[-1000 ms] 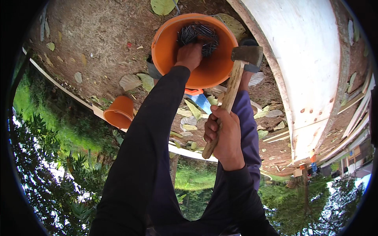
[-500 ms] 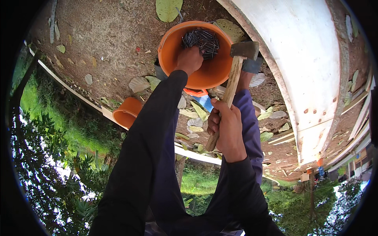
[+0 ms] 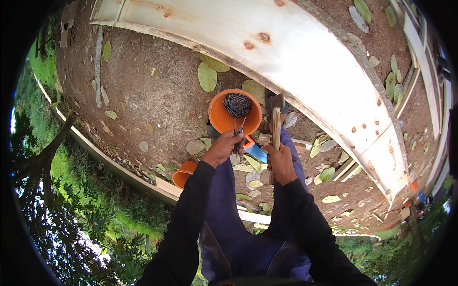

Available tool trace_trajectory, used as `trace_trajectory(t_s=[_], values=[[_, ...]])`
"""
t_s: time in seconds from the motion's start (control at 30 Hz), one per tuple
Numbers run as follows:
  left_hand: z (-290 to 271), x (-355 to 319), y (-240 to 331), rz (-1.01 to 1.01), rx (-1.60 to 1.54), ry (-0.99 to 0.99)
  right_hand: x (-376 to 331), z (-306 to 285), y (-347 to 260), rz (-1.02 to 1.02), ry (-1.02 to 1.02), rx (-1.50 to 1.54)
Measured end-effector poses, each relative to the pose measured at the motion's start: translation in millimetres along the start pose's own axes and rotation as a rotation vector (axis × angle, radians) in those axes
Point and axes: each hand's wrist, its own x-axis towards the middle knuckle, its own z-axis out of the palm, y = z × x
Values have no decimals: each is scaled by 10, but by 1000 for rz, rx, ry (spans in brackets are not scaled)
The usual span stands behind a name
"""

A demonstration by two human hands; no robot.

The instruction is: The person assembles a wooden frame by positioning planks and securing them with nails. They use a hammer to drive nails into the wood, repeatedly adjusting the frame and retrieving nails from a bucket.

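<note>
My left hand [image 3: 222, 148] is closed around a few nails [image 3: 241, 127] that stick up past the fingers, just in front of the bucket's near rim. The orange bucket [image 3: 218, 116] stands on the ground ahead of me, with a pile of dark nails [image 3: 237, 105] inside. My right hand [image 3: 283, 164] grips a hatchet [image 3: 276, 131] low on its wooden handle. Its dark metal head points up and away from me, to the right of the bucket.
A long pale wooden board [image 3: 305, 62] curves across the far side and right. Left of my legs lies a smaller orange bucket [image 3: 183, 174]. Wood scraps, a blue item [image 3: 256, 153] and large leaves [image 3: 207, 77] lie about. More planks [image 3: 424, 71] are at far right.
My left hand has come out of the bucket toward me with nails in it. The hatchet stays in my right hand. The view has shifted, showing more of the board.
</note>
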Motion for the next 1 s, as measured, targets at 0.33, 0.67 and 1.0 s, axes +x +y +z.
trace_trajectory(t_s=[0.33, 0.67, 1.0], values=[[111, -1411, 142, 61, -157, -136, -1326, 353, -267, -156, 77, -127], [7, -3985, 274, 140, -239, -552, -3288, 1553, -294, -479, -440, -137], [-319, -5868, 76, 504, -148, -372, -4733, 2809, -353, -462, -929, -433]])
